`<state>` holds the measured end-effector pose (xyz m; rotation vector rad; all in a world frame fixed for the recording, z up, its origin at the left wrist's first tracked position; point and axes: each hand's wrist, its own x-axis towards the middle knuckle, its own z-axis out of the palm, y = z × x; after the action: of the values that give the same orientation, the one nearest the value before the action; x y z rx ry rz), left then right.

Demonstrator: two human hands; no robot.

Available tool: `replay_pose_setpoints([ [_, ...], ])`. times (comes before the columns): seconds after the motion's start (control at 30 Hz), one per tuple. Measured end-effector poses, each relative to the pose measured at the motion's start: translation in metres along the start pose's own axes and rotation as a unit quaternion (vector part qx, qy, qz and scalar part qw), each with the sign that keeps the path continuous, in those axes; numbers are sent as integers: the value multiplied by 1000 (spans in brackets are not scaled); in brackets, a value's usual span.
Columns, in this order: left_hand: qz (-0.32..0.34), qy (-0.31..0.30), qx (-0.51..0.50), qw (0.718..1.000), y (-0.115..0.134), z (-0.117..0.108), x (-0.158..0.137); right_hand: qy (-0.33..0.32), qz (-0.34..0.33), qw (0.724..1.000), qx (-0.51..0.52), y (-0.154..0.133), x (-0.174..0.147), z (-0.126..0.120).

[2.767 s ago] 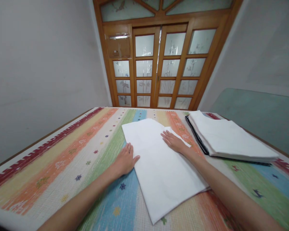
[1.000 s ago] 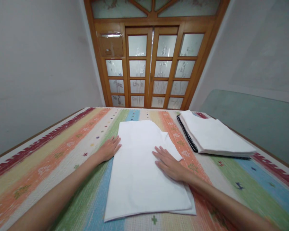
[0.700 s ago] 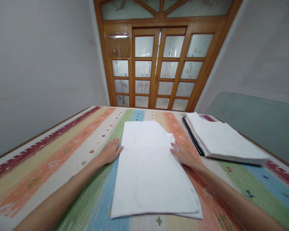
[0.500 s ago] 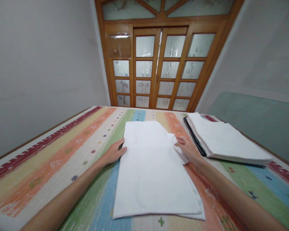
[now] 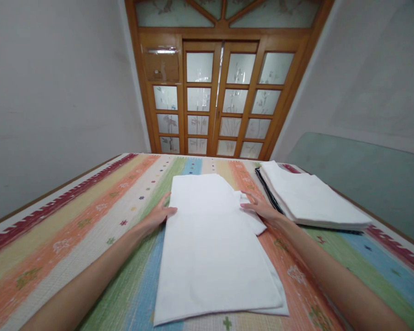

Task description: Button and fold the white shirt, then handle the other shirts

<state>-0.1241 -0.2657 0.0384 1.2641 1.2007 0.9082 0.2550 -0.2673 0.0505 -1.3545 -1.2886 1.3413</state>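
Observation:
A white T-shirt [image 5: 210, 257] lies folded lengthwise on the striped cloth in front of me, its short sleeve pointing right and its hem towards me. At its left edge is my left hand [image 5: 159, 214], thumb resting on the fabric's border and the other fingers stretched out and apart. My right hand [image 5: 262, 209] is at the sleeve, with a bit of bunched white fabric between thumb and index finger. The undersides of the fingers are hidden.
A neat stack of folded white clothes [image 5: 317, 195], with a black item at its bottom, sits at the table's right. The multicoloured striped cloth [image 5: 89, 230] covers the table. A pale green board [image 5: 365, 170] stands beyond the right edge; wooden glass doors [image 5: 217, 92] are behind.
The view has shifted slightly, so everything sits a little further left. My right fingers have opened a little at the sleeve, whose lower part now lies flatter. My left hand stays at the edge.

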Motion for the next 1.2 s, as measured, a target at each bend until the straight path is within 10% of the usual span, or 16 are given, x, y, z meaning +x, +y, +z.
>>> replay_pose_setpoints([
  [0.5,63,-54,5,997,31,-7,-24,-47,-50,997,-27,-30,-13,7],
  [0.67,152,34,173,973,50,-12,-31,-11,-124,985,-124,-49,-25,8],
  [0.93,231,131,282,922,71,-8,-42,136,-248,917,-280,-57,-31,15],
  [1.2,281,167,338,883,69,-9,-42,241,-396,782,-416,-47,-36,13],
])
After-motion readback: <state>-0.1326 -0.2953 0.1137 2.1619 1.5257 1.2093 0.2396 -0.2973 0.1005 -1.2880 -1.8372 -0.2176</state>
